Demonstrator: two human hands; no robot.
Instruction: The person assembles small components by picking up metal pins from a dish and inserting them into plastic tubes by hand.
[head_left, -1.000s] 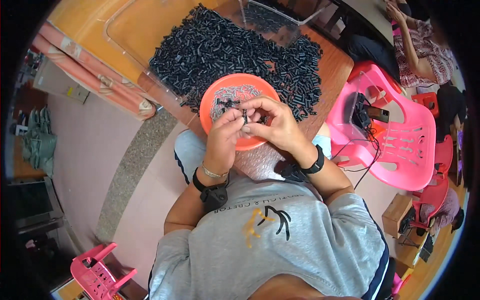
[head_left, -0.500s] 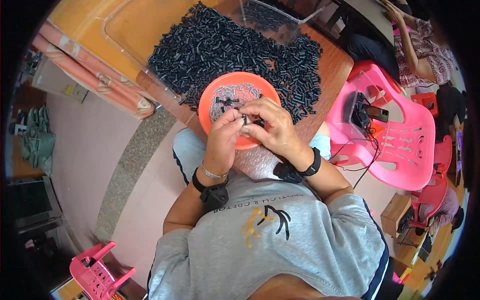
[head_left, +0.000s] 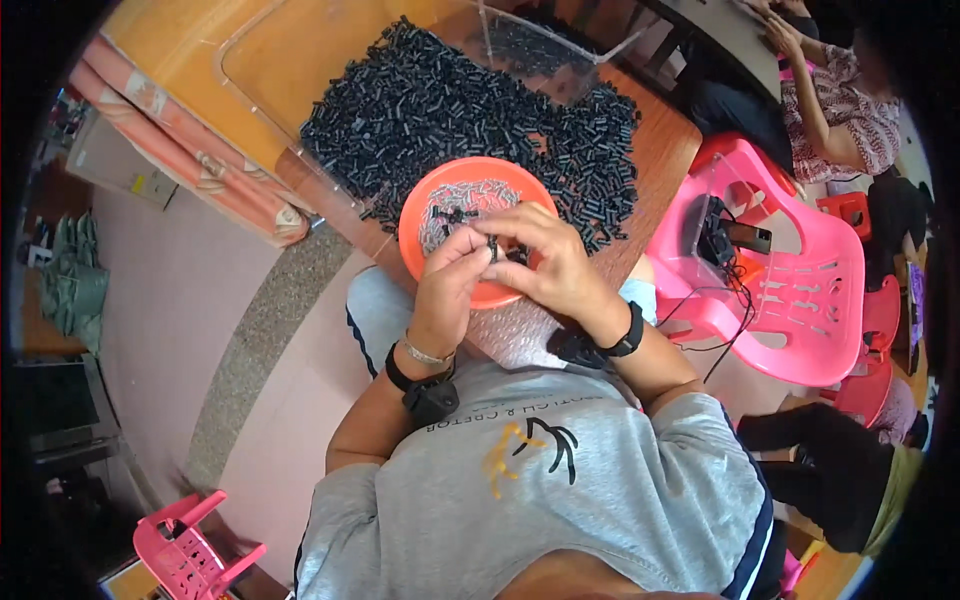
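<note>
Black small part [head_left: 492,247] pinched between left hand [head_left: 448,285] and right hand [head_left: 545,265], over orange bowl [head_left: 430,205] beside black heap [head_left: 440,100] on tabletop [head_left: 670,160].

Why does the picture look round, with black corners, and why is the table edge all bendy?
Head view: the fisheye lens curves the table edge and blackens the corners; even daylight, soft shadows; the hands over the orange bowl look sharp, the rim areas smeared.

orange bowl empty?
No, the orange bowl holds small grey pieces and a few black parts.
</note>
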